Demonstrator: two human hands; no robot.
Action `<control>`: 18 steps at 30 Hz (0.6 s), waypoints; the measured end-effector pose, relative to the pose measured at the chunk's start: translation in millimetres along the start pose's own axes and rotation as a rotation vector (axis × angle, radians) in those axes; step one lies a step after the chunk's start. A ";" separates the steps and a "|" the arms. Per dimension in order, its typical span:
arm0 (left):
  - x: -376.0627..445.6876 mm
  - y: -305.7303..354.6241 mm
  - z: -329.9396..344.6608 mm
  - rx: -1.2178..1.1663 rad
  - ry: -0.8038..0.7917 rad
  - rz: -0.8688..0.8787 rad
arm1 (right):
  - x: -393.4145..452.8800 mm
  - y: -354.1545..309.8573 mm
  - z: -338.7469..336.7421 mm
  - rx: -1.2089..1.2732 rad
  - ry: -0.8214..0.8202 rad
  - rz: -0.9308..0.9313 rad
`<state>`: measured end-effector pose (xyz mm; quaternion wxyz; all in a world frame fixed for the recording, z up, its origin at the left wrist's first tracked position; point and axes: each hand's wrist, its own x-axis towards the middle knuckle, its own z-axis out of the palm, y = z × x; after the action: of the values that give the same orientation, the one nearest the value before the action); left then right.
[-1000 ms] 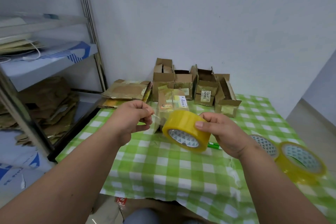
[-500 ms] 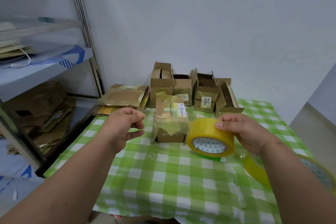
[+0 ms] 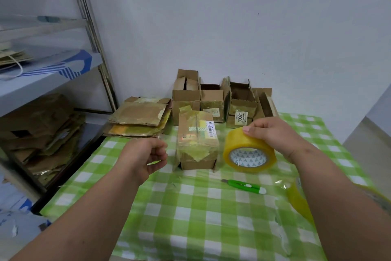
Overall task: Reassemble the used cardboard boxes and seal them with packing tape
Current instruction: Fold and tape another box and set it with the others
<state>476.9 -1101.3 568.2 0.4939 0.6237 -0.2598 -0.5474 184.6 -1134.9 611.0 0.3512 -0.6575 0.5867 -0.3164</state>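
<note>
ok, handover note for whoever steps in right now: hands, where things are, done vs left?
Right hand grips the tape roll, held above the table.
Left hand pinches the pulled-out tape end, strip stretched across in front of the closed box.
Cutter lies on the table in front of the box; a spare roll sits at the right edge.
Done: this box is folded shut.
Left: lay the strip, cut it, then the open boxes at the back and the flat stack to the left.
</note>
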 end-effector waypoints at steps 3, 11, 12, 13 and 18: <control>3.2 -2.6 0.2 -0.022 0.021 -0.005 | 3.3 0.5 1.6 0.004 -0.008 0.023; 6.5 -11.3 4.9 -0.016 0.048 -0.011 | 5.2 4.3 4.1 -0.057 -0.028 0.110; 6.3 -12.6 5.7 -0.004 0.052 -0.011 | 4.9 4.0 5.8 -0.083 -0.029 0.118; 6.3 -13.8 6.6 0.012 0.055 -0.009 | 4.8 3.5 8.0 -0.107 -0.028 0.121; 6.2 -18.3 13.4 0.101 0.063 0.015 | 6.2 -1.0 21.7 -0.190 -0.028 0.129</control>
<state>462.0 -1104.2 550.2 0.4740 0.6627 -0.2759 -0.5099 203.8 -1139.1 600.0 0.3151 -0.6532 0.6501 -0.2267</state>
